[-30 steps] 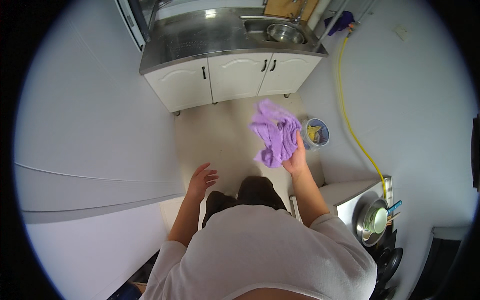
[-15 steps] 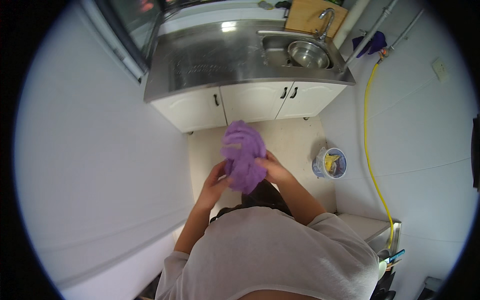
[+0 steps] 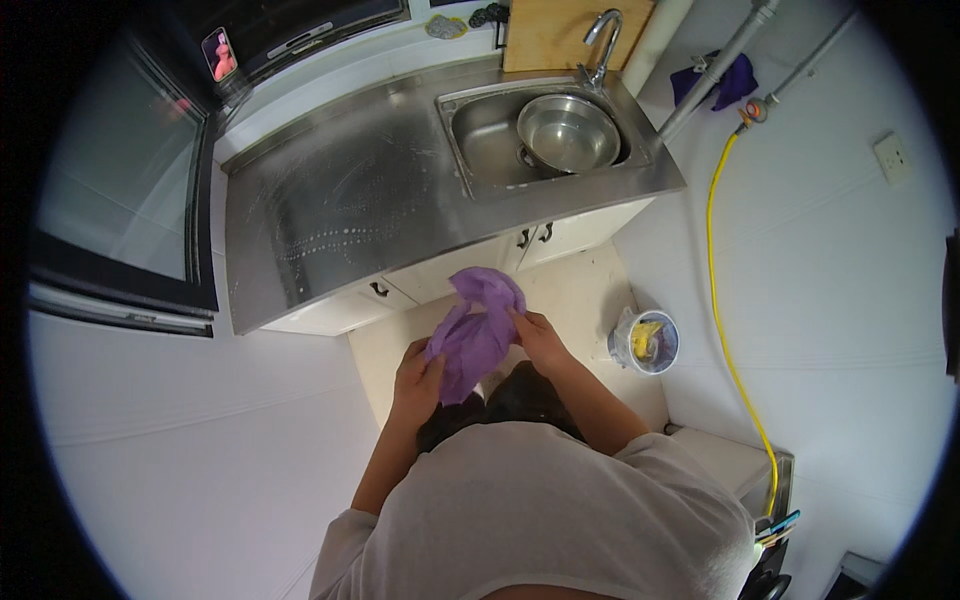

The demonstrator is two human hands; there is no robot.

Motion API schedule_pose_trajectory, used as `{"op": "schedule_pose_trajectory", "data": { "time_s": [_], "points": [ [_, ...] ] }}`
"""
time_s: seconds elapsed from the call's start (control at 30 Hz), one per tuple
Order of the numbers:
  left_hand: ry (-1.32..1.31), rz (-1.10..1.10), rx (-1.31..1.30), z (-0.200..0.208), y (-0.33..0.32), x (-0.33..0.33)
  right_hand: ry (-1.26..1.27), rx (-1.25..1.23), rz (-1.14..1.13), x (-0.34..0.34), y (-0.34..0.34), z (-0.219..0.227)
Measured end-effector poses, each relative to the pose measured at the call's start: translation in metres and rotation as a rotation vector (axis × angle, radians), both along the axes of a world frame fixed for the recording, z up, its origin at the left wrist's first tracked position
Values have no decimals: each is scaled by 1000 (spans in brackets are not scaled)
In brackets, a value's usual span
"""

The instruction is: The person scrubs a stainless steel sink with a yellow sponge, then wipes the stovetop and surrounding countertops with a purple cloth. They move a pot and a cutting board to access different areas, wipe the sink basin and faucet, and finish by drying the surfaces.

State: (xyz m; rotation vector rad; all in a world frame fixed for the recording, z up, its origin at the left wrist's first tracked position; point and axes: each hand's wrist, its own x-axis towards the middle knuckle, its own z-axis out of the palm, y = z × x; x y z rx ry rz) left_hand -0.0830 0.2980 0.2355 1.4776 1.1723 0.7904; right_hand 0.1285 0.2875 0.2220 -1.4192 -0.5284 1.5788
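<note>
A crumpled purple cloth (image 3: pixel 475 345) hangs between my two hands in front of my body, lower than the counter's front edge. My left hand (image 3: pixel 418 378) is closed on its lower left side, thumb on top. On the right side, my right hand (image 3: pixel 538 338) pinches the cloth's edge. The upper part of the cloth folds into a loop with a gap in it. Beyond it stands the stainless steel counter (image 3: pixel 370 190), its surface dotted with water drops.
A metal basin (image 3: pixel 568 135) sits in the sink (image 3: pixel 485 140) under the faucet (image 3: pixel 602 45). A lined bin (image 3: pixel 645 342) stands on the floor at right. Along the right wall runs a yellow hose (image 3: pixel 722 290). An open window (image 3: pixel 120 180) is at left; a wooden board (image 3: pixel 545 38) leans behind the sink.
The view has moved nearer the counter and turned, bringing the window and a phone into sight. The cloth has loosened from a bunched wad into a more spread shape, held by both hands.
</note>
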Motion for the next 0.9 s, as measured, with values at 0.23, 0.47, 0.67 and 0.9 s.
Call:
{"op": "schedule_pose_trajectory", "data": {
  "time_s": [0.23, 0.47, 0.67, 0.9],
  "points": [
    [-313, 76, -261, 3, 90, -7, 436, 145, -219, 9, 80, -7],
    [-508, 125, -388, 19, 190, 1, -118, 225, 217, 15, 143, 35],
    [-463, 184, -383, 28, 243, 16, -181, 122, 100, 53, 174, 33],
    [-746, 397, -315, 58, 270, 80, 80, 235, -58, 141, 207, 31]
  ]
}}
